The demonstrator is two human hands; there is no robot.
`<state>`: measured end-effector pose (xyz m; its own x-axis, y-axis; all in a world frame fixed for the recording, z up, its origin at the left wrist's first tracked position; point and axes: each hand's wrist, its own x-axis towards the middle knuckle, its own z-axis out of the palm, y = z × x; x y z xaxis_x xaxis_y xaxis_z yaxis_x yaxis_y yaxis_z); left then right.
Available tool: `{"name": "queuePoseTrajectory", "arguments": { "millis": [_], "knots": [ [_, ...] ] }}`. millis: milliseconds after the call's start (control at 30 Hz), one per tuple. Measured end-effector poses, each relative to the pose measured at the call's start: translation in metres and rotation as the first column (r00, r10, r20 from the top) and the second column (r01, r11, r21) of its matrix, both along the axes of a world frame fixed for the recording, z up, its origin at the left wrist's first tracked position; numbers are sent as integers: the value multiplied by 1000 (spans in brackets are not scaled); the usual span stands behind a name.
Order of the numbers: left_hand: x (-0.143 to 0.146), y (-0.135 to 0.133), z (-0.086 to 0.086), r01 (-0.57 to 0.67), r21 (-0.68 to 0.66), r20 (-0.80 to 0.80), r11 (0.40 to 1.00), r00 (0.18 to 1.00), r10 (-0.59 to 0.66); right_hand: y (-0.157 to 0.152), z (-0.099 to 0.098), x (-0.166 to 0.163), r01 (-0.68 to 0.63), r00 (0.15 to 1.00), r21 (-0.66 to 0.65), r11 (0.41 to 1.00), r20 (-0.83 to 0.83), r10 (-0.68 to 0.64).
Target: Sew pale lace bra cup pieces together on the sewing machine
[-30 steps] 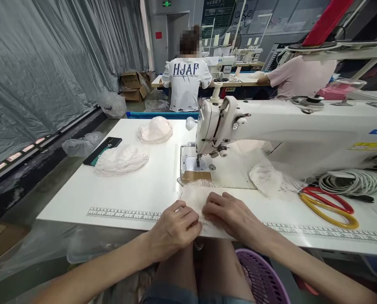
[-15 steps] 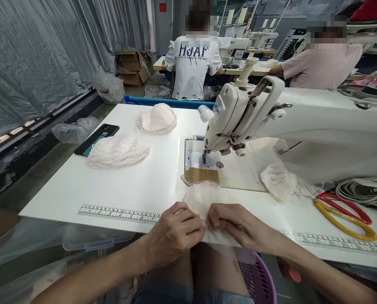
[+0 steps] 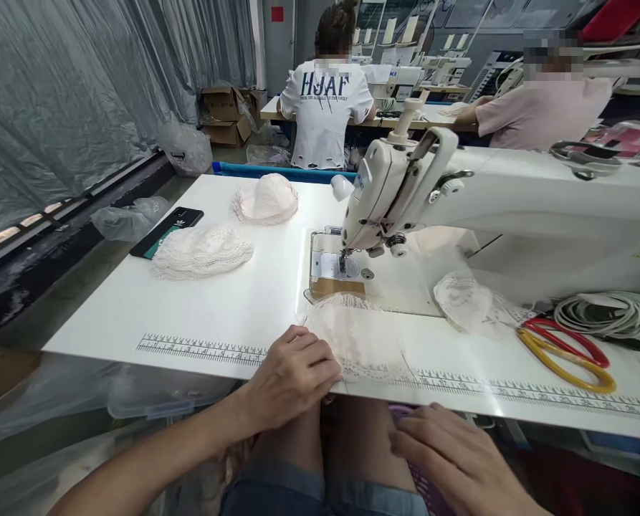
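A thin pale lace-edged fabric piece (image 3: pixel 365 342) lies spread at the table's front edge, just below the sewing machine's needle plate (image 3: pixel 327 265). My left hand (image 3: pixel 298 371) is closed at the fabric's lower left edge, its fingertips partly hidden. Lower down, over my lap, my right hand (image 3: pixel 449 455) is away from the fabric with its fingers stretched out and nothing in them. The white sewing machine (image 3: pixel 400 190) stands behind the fabric, its presser foot (image 3: pixel 343 261) over the plate. Another lace piece (image 3: pixel 467 301) rests right of the machine bed.
Stacked lace pieces (image 3: pixel 204 252) and a pinkish fabric pile (image 3: pixel 269 199) sit on the left, beside a dark phone (image 3: pixel 163 233). Red and yellow rings (image 3: pixel 567 358) and coiled cable (image 3: pixel 615 315) are at right. A ruler strip (image 3: pixel 206 350) marks the front edge. Two people work ahead.
My right hand has let go of the fabric and moved down and right off the table. The fabric now lies flatter, while my left hand stays at its edge. The view has shifted slightly.
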<state>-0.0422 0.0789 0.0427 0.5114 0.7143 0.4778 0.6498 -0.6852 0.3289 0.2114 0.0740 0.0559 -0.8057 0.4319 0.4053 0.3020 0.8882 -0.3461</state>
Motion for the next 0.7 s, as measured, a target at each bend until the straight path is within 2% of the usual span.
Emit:
{"name": "queuePoseTrajectory", "arguments": {
  "millis": [133, 267, 400, 567, 700],
  "knots": [
    [1, 0, 0, -23, -17, 53, 1000, 998, 23, -1, -15, -20, 40, 998, 51, 998, -45, -38],
    [1, 0, -2, -41, -2, 40, 999, 998, 41, 7, -19, -35, 44, 999, 164, 985, -20, -41],
    [1, -2, -2, -47, 7, 10, 999, 999, 47, 7, -22, -43, 77, 995, 230, 970, -75, -61],
    [0, -3, -1, -37, 28, 16, 999, 999, 36, 5, -25, -46, 140, 974, 196, 971, -202, -100],
    [1, -3, -1, -27, 94, -12, 995, 1000, 28, -3, -25, -15, 205, 962, 107, 973, -205, -180]
  ]
}}
